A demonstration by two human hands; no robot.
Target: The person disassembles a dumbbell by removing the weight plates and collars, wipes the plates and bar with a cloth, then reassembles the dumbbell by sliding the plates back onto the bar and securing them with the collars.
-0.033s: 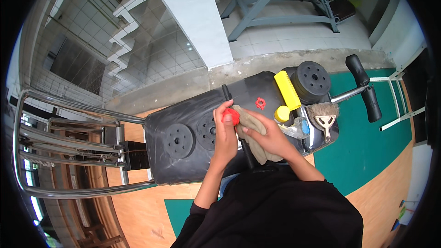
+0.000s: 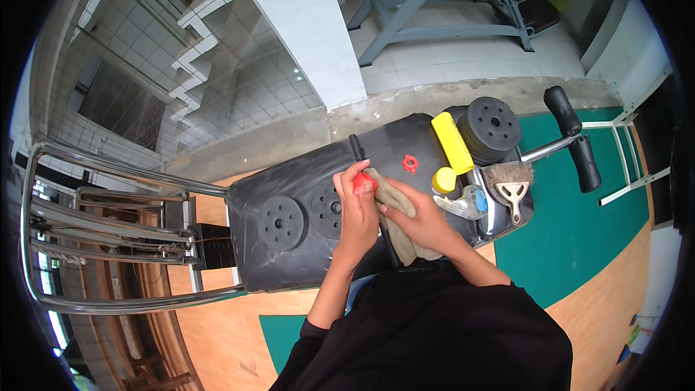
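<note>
My left hand is closed around a red nut, part of which its fingers hide. A beige cloth is gripped in my right hand and pressed against the nut's right side. Below both hands, a bar with black grips lies across the black padded bench. Another red nut, ring-shaped with a notched rim, rests on the bench right of my hands. Two black weight plates lie flat to the left: one plate fully in sight, the other plate partly behind my left hand.
Farther right stand stacked black plates, a yellow bottle, a yellow-capped container, a clear plastic bottle and a wide brush. A chrome frame borders the bench's left end; padded rollers stick out at right.
My fingers have shifted slightly around the red nut, and the cloth has moved a little against it. The things on the bench stay where they were.
</note>
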